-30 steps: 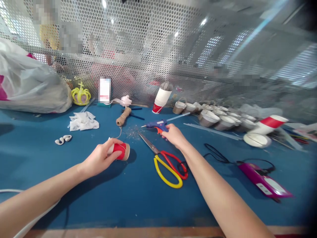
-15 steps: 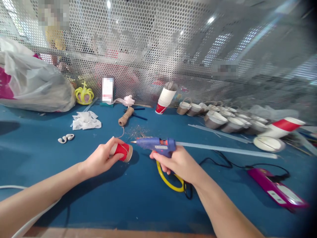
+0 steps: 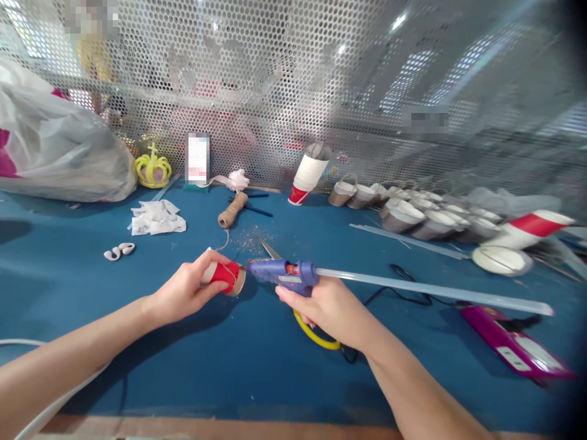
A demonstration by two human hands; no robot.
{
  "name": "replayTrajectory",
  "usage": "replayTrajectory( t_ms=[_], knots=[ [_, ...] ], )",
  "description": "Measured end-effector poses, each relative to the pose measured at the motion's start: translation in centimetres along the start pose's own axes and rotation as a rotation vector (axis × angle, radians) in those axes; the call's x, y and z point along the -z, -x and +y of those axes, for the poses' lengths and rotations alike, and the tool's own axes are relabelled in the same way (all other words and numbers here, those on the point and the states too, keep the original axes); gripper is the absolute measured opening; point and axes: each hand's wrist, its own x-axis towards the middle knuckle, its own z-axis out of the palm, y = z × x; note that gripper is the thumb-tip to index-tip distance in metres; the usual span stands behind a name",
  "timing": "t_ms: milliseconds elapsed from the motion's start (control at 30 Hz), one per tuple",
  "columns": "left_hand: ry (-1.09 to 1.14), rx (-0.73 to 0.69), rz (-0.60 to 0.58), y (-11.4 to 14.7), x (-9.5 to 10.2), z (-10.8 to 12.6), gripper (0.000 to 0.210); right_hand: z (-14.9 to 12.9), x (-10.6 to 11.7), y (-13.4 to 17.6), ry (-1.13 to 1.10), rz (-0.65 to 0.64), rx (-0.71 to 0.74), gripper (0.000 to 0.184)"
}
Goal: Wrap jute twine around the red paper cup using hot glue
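Observation:
My left hand [image 3: 186,290] is closed round a red and white paper cup [image 3: 224,276] lying on its side, with brown twine wound round its rim end. A strand of twine leads from the cup back to a twine spool [image 3: 232,209]. In my right hand [image 3: 328,308] is a blue hot glue gun [image 3: 284,273], its nozzle at the twine-wrapped end of the cup; whether it touches, I cannot tell. A long clear glue stick [image 3: 426,289] sticks out of the gun's back. Under the gun lie scissors with yellow handles [image 3: 316,333], partly hidden by my right hand.
Several small twine-handled cups [image 3: 398,215] stand at the back right, near a purple power strip [image 3: 516,342]. A leaning cup stack [image 3: 309,174], a phone [image 3: 197,160], a yellow crown [image 3: 153,168], white tissue [image 3: 158,218] and a plastic bag [image 3: 64,146] line the back and left.
The glue gun has moved left, bringing its nozzle to the cup's twine-wrapped end, and its glue stick tilts lower at the right. More of the scissor blade shows. My left hand still holds the cup.

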Motion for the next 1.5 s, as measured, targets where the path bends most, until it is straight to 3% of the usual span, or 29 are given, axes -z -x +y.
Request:
replayTrajectory(
  t_ms=[167,567,933,1200,1500],
  knots=[
    [0.019,0.019,0.018,0.0,0.0,0.1,0.024,-0.2,0.0,0.3,0.039,0.016,-0.007,0.027],
    [0.043,0.016,0.015,0.0,-0.1,0.1,0.025,0.0,0.0,0.5,0.22,0.082,0.174,0.026],
    [0.046,0.007,0.007,0.0,-0.1,0.1,0.023,0.0,0.1,0.8,0.204,0.043,0.155,0.023],
    [0.022,0.0,0.005,0.1,-0.1,-0.1,0.025,-0.5,0.2,0.3,0.105,0.118,0.125,0.017],
    [0.007,-0.008,0.013,0.2,-0.1,0.3,0.023,-0.6,0.1,-0.7,0.079,0.086,0.059,0.024]
  ],
)
